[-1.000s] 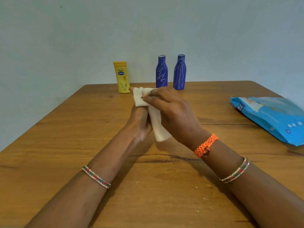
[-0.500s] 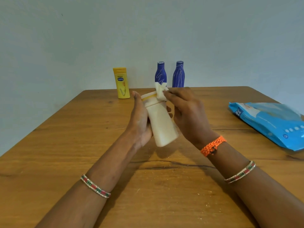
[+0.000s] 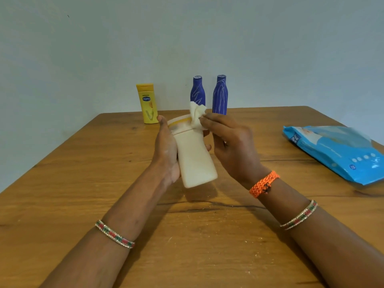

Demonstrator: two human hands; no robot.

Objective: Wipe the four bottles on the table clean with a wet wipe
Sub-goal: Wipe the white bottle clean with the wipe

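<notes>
My left hand grips a cream-white bottle above the middle of the table, tilted with its cap end pointing away from me. My right hand pinches a crumpled white wet wipe against the bottle's cap end. At the table's far edge stand a yellow lotion bottle and two dark blue bottles, all upright. The left blue bottle's base is hidden behind the wipe.
A blue wet-wipe pack lies flat on the wooden table at the right. A plain wall stands close behind the table's far edge. Fine white specks lie on the wood near me.
A second ago the wipe and my right hand covered the white bottle's body. The wipe has since moved up to the cap end, leaving the body bare. My left hand keeps its hold.
</notes>
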